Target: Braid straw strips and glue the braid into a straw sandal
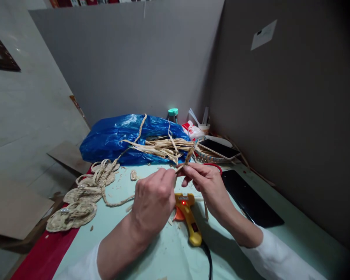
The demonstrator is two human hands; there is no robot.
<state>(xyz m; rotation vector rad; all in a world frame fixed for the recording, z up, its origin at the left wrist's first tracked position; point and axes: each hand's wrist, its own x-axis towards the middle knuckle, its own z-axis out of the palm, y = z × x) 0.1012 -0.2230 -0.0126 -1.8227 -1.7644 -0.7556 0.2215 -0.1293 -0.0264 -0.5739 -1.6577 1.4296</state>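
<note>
My left hand [153, 200] and my right hand [207, 182] meet above the pale green table [151, 249], both pinched on a thin strip of dried straw fibre [183, 162]. The strip runs up to a loose bundle of straw strips [163, 147] lying on a blue plastic bag [116, 138]. A yellow glue gun [189, 217] lies on the table just below my hands, with its red light on.
A braided straw rope [87, 190] coils at the table's left edge over a red cloth [43, 254]. A woven basket with a phone on it [218, 149] and a dark tablet [251, 200] lie right. Grey partition walls [280, 116] close the back and right.
</note>
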